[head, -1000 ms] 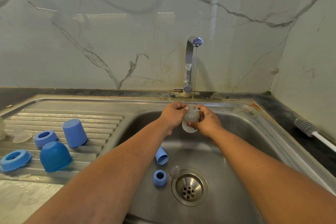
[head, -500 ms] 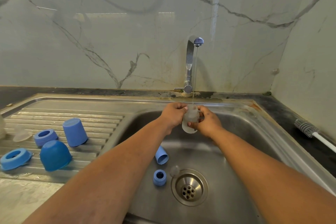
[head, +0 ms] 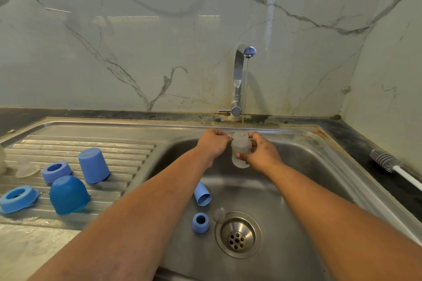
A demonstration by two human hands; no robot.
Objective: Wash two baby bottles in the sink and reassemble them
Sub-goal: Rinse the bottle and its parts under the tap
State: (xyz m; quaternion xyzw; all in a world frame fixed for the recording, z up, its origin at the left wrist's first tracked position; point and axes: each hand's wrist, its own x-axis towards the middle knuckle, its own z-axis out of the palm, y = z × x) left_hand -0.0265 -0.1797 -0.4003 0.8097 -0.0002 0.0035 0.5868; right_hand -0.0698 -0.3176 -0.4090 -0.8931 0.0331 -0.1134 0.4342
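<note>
Head cam has both my hands up under the tap (head: 242, 80). My right hand (head: 262, 153) has its fingers curled round a clear bottle (head: 239, 150), held upright in the thin stream over the sink (head: 308, 189). My left hand (head: 212, 143) pinches the bottle's neck. No writing I can read. Count: in the basin, one blue cap (head: 202, 194), one blue ring (head: 200, 222). On the drainboard (head: 127, 157), two blue caps (head: 93, 165), two blue rings (head: 56, 171). One brush (head: 388, 163) lies on the right.
</note>
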